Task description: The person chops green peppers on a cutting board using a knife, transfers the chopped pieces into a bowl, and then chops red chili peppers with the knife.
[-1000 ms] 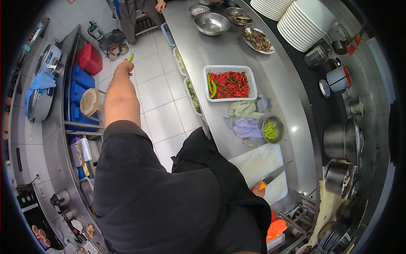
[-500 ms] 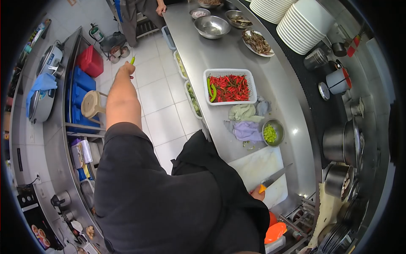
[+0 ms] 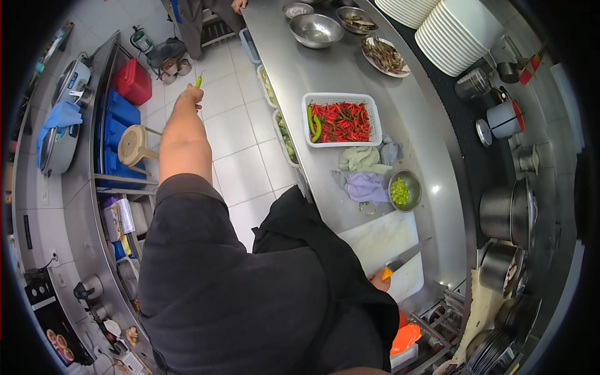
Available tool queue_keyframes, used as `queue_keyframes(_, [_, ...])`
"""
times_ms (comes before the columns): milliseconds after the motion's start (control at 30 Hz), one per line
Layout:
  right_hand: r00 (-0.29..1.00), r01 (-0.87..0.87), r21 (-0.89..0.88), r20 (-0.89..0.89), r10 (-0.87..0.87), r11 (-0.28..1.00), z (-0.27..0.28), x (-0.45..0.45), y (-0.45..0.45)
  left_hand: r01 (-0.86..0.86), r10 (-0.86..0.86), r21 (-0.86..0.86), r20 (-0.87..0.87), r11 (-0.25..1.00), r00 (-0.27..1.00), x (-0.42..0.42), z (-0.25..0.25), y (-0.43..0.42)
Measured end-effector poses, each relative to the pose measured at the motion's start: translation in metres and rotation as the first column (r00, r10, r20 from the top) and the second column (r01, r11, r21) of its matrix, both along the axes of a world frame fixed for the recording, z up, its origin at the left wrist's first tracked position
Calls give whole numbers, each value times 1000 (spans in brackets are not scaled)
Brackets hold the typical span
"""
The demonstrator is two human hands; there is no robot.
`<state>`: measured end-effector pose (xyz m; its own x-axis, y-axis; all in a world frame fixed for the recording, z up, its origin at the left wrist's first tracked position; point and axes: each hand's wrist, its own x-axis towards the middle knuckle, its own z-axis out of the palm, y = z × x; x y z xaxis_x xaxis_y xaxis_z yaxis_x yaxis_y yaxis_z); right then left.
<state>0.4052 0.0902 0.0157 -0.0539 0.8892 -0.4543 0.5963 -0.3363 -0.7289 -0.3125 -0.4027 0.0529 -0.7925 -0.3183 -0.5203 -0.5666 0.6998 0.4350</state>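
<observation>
My left arm reaches out over the tiled floor, left of the counter. At its end my left hand (image 3: 192,96) is closed on a green chili (image 3: 199,82) that points upward. My right hand (image 3: 379,280) grips a knife (image 3: 405,257) by its orange-yellow handle, its blade lying over the white cutting board (image 3: 375,234). Beyond the board stands a steel bowl (image 3: 416,182) with chopped green pieces. Further along, a white basket (image 3: 340,97) holds many red chilies (image 3: 344,122) and a couple of green chilies (image 3: 314,125) at its left side.
Crumpled cloths (image 3: 365,186) lie between basket and board. Steel bowls (image 3: 315,31) and a plate of shrimp-like food (image 3: 384,55) sit at the far end. White plates (image 3: 459,37) are stacked on the right. A plastic stool (image 3: 134,147) stands left; another person's hand (image 3: 239,5) touches the counter's far end.
The view has shifted slightly, so the counter items appear a little higher. My left hand still holds the green chili outstretched, and my right hand keeps the knife over the board.
</observation>
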Motion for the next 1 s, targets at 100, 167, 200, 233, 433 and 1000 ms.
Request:
queue_keyframes(100, [1000,-1,8,1,1,1000,0,-1,0,-10,10,11,-10,1000,1000,3,2,6])
queue_keyframes(167, [1000,-12,6,6,12,1000,-1,1,1,-18,18,28,-3,999,1000,2,0,7])
queue_keyframes(200, [1000,-16,6,8,16,1000,-1,1,1,-22,22,37,0,999,1000,1,-1,8])
queue_keyframes(233, [1000,-18,10,13,18,1000,-1,2,1,-15,14,36,5,999,1000,-1,-3,7])
queue_keyframes(433, [999,-26,23,37,25,999,2,-1,-1,-6,7,39,-5,999,1000,-9,-2,1])
queue_keyframes(1000, [999,-52,41,10,52,998,-8,11,1,431,-321,28,-625,902,712,108,-7,149])
